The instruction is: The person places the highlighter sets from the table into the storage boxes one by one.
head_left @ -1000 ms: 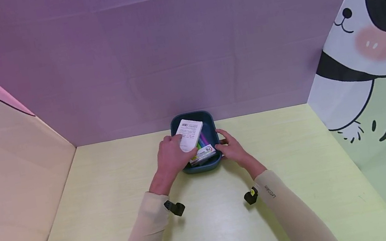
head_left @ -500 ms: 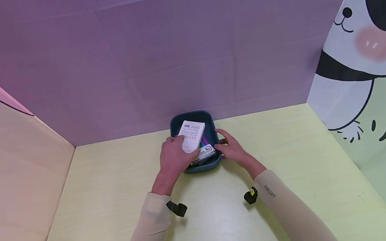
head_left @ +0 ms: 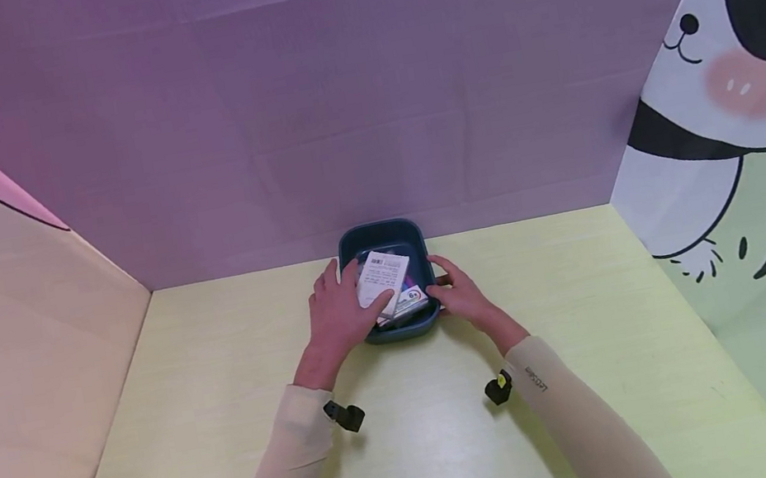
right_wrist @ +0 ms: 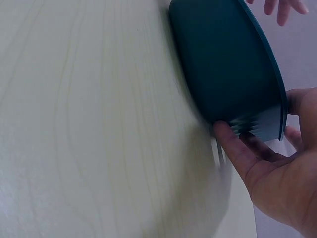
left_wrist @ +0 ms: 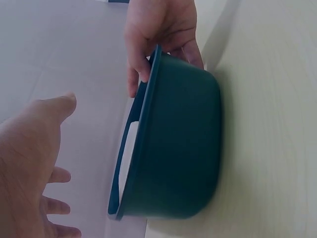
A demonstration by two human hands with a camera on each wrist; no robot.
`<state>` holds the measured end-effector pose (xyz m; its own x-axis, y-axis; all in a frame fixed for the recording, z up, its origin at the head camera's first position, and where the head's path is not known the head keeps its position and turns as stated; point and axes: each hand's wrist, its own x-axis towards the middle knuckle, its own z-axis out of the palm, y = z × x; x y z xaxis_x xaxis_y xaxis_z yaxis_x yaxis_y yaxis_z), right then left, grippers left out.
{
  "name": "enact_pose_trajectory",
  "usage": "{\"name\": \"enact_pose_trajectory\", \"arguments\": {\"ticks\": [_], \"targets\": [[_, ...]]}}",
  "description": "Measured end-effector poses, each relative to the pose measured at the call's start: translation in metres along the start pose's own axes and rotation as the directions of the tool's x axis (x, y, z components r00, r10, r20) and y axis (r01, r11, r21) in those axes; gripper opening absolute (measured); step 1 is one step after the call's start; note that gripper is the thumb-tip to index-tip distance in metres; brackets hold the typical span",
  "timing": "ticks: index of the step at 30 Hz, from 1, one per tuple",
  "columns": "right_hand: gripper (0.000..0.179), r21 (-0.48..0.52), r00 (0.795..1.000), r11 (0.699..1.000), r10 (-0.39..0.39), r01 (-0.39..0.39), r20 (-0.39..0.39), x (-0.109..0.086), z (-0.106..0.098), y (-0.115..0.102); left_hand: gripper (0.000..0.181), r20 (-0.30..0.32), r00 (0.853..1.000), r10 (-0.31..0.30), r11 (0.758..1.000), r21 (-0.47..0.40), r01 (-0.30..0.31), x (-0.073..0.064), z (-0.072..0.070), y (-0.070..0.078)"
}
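Observation:
A dark teal plastic bin (head_left: 402, 336) stands on the table against the back wall. Inside it a white box (head_left: 386, 273) with a barcode and printed text lies tilted over a flat pack (head_left: 411, 300), which has a white label and purple showing behind. My left hand (head_left: 338, 313) hovers over the bin's left side with fingers spread; the left wrist view shows its fingers (left_wrist: 59, 206) apart from the bin. On the other side my right hand (head_left: 463, 293) grips the bin's right wall, with digits inside the rim and outside, as the right wrist view shows.
The pale wood table (head_left: 424, 450) extends in front and to both sides. A purple cloth wall (head_left: 360, 92) rises right behind the bin. Printed panels flank it, with a panda (head_left: 737, 49) on the right one.
My left hand has let go of the white box and spread its fingers, shifting slightly left. The box has settled lower in the bin, towards me. The right hand stays on the bin.

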<state>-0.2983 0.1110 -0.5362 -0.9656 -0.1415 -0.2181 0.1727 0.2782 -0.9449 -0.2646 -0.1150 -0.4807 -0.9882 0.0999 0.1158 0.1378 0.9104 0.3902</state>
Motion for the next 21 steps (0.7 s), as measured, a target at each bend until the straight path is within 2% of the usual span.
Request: {"name": "enact_pose_trajectory", "arguments": {"ticks": [12, 16, 21], "targets": [[0.057, -0.023, 1.0, 1.0, -0.019, 0.019, -0.01, 0.001, -0.003, 0.002, 0.083, -0.006, 1.0, 0.013, 1.0, 0.019, -0.013, 0.0, 0.005, -0.014], [0.058, -0.109, 0.999, 0.993, -0.045, 0.044, -0.005, 0.0, -0.004, 0.002, 0.078, -0.013, 1.0, 0.0, 1.0, -0.002, 0.0, -0.003, 0.007, -0.02], [0.06, -0.269, 0.994, 0.957, -0.108, 0.106, 0.005, -0.008, -0.005, -0.002, 0.073, -0.04, 0.999, -0.012, 1.0, -0.021, 0.011, -0.007, 0.008, -0.029]]}}
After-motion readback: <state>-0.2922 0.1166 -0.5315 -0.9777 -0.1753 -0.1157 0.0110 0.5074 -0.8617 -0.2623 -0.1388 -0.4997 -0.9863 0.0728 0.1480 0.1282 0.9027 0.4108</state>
